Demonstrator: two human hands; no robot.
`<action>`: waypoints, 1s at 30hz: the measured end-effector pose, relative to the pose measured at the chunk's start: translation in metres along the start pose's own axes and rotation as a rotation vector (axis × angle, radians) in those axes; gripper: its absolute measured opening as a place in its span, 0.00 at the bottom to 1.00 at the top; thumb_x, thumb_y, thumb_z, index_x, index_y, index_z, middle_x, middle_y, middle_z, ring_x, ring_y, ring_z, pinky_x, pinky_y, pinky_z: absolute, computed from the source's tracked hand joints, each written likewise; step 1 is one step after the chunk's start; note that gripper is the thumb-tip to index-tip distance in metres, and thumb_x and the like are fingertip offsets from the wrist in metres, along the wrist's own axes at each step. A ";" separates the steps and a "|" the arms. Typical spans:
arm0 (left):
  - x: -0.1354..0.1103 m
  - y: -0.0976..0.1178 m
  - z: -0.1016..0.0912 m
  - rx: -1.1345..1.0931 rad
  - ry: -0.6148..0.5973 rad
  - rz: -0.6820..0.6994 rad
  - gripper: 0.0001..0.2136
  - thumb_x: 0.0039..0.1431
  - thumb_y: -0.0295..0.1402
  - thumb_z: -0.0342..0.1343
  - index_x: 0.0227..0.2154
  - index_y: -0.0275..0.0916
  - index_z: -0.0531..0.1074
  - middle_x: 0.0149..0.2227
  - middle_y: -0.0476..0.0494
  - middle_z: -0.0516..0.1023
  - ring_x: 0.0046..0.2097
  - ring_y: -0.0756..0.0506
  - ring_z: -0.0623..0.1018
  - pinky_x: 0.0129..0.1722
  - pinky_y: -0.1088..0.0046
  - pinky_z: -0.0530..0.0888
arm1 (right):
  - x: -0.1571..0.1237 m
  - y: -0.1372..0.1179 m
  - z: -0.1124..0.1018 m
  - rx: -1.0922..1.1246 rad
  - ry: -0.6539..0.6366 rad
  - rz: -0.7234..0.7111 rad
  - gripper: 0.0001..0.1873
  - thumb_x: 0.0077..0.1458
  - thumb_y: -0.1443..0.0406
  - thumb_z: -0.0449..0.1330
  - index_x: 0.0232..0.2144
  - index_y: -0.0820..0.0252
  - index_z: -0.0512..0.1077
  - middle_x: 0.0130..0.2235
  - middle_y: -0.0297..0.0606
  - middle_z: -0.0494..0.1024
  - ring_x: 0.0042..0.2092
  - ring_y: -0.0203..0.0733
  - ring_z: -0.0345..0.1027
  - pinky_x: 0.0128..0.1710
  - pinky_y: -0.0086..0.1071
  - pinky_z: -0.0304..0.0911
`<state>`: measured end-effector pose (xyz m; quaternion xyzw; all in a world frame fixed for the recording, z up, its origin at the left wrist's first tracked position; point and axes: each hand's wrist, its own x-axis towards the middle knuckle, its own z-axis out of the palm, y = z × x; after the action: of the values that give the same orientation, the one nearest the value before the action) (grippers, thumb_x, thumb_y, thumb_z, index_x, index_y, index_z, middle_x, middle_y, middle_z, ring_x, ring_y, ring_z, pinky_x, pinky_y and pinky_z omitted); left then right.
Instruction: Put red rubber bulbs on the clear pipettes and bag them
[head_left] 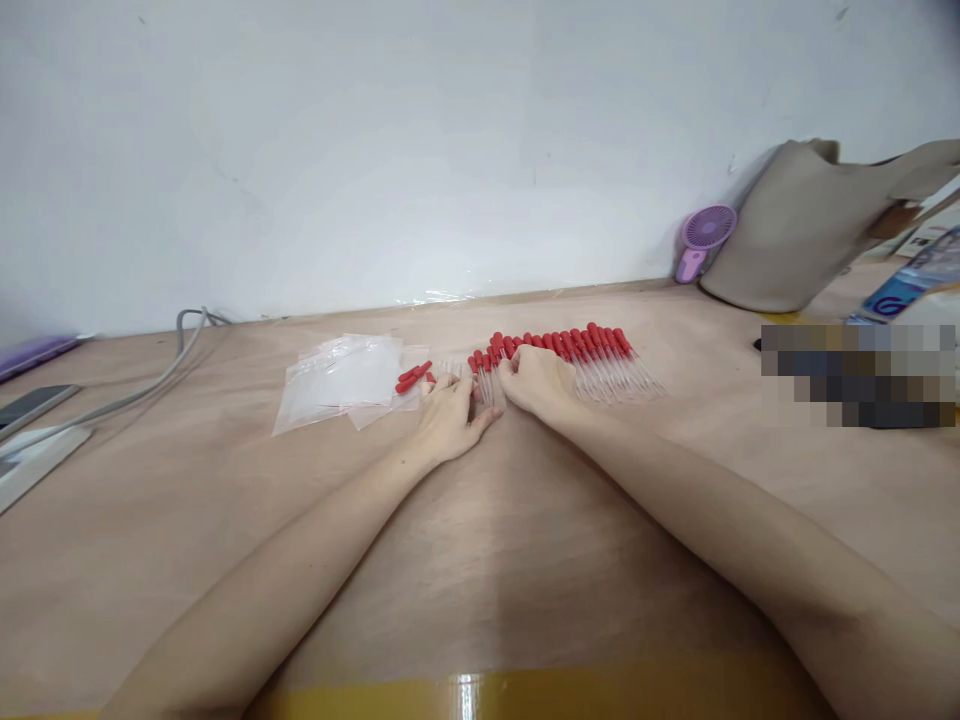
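Observation:
A row of droppers (pixel 592 345) with red rubber bulbs and clear thin tubes lies side by side on the table, bulbs toward the wall. My right hand (pixel 541 380) is closed in a pinch at the left part of this row, on a dropper (pixel 497 345) whose red bulb sticks up past the fingertips. Left of it, my left hand (pixel 452 415) rests over more droppers, thumb stretched out and fingers apart. A few loose red bulbs (pixel 412 376) lie beside its fingers, on clear zip bags (pixel 345 372). My hands hide part of the tubes.
Along the wall at right stand a purple hand fan (pixel 705 235) and a beige bag (pixel 787 230), with a bottle (pixel 904 285) beyond. A blurred-out dark item lies at right. At left are a grey cable (pixel 161 385) and a phone (pixel 37 403).

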<state>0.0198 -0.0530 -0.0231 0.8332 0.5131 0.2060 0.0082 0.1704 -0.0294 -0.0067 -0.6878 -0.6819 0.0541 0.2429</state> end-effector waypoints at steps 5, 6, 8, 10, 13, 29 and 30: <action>-0.001 -0.005 -0.003 -0.026 -0.002 0.037 0.15 0.52 0.46 0.52 0.32 0.38 0.65 0.39 0.40 0.73 0.45 0.38 0.67 0.44 0.57 0.58 | 0.003 -0.002 0.003 -0.058 -0.039 0.007 0.18 0.55 0.60 0.46 0.34 0.62 0.73 0.35 0.47 0.76 0.39 0.50 0.70 0.35 0.38 0.61; -0.002 -0.005 -0.002 -0.030 0.017 0.036 0.16 0.52 0.47 0.52 0.33 0.38 0.65 0.40 0.39 0.73 0.45 0.38 0.67 0.44 0.57 0.59 | 0.003 -0.002 0.004 -0.062 -0.042 0.007 0.18 0.56 0.60 0.46 0.35 0.62 0.73 0.35 0.47 0.76 0.39 0.50 0.70 0.35 0.39 0.61; -0.004 -0.008 -0.003 -0.027 0.088 0.019 0.17 0.51 0.48 0.53 0.34 0.39 0.65 0.41 0.40 0.73 0.46 0.38 0.66 0.45 0.57 0.59 | 0.004 -0.001 0.005 -0.070 -0.048 0.003 0.18 0.56 0.59 0.46 0.35 0.62 0.73 0.36 0.48 0.76 0.40 0.50 0.70 0.36 0.39 0.61; -0.005 -0.015 -0.006 -0.011 0.185 -0.025 0.16 0.52 0.47 0.52 0.34 0.39 0.66 0.39 0.41 0.72 0.45 0.39 0.66 0.45 0.58 0.59 | 0.004 0.000 0.005 -0.085 -0.052 0.001 0.19 0.57 0.59 0.46 0.35 0.62 0.73 0.36 0.49 0.76 0.41 0.50 0.70 0.37 0.39 0.61; -0.004 -0.034 -0.014 0.027 0.321 -0.127 0.11 0.54 0.41 0.51 0.34 0.38 0.67 0.35 0.41 0.69 0.40 0.42 0.68 0.43 0.63 0.63 | 0.001 -0.002 0.004 -0.106 -0.038 -0.020 0.18 0.56 0.57 0.47 0.34 0.62 0.73 0.35 0.49 0.76 0.40 0.51 0.70 0.36 0.39 0.61; 0.003 -0.076 -0.018 0.096 0.179 -0.262 0.11 0.54 0.32 0.50 0.38 0.38 0.74 0.35 0.39 0.72 0.37 0.40 0.73 0.40 0.63 0.69 | -0.011 -0.061 0.019 -0.071 -0.221 -0.176 0.16 0.54 0.61 0.51 0.38 0.65 0.72 0.39 0.51 0.76 0.40 0.47 0.71 0.35 0.35 0.63; 0.004 -0.075 -0.017 0.096 0.175 -0.262 0.11 0.53 0.31 0.50 0.38 0.37 0.73 0.35 0.39 0.73 0.36 0.41 0.73 0.39 0.64 0.69 | -0.010 -0.061 0.016 -0.083 -0.238 -0.173 0.16 0.54 0.61 0.51 0.39 0.65 0.72 0.39 0.51 0.76 0.41 0.46 0.71 0.35 0.34 0.63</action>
<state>-0.0486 -0.0179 -0.0227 0.7375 0.6253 0.2503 -0.0498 0.1074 -0.0377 0.0012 -0.6245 -0.7644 0.0860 0.1354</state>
